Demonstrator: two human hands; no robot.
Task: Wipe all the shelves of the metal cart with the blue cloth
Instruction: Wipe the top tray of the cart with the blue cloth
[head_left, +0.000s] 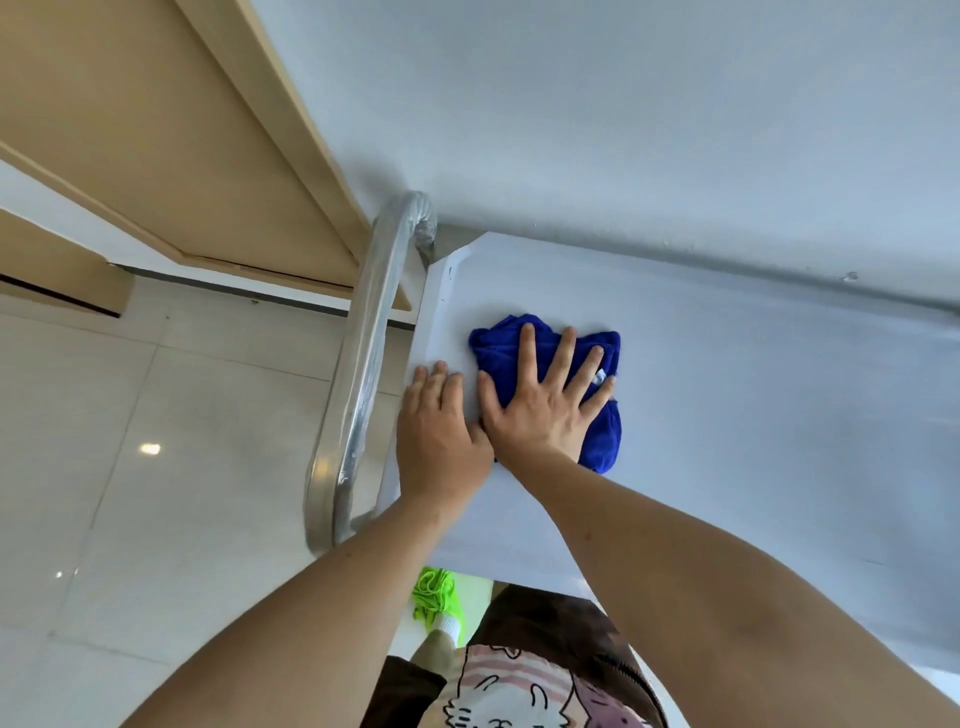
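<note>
Two hands, one blue cloth: right hand, fingers spread, presses it onto the cart's top shelf; left hand flat beside; cloth's long axis seemingly near-to-far.

The top shelf is left bare to the right of the blue cloth and toward the near edge, so room is offered there. Passage on the left is blocked by the cart handle just beside the shelf edge, and the far side is closed off by the wall
</note>
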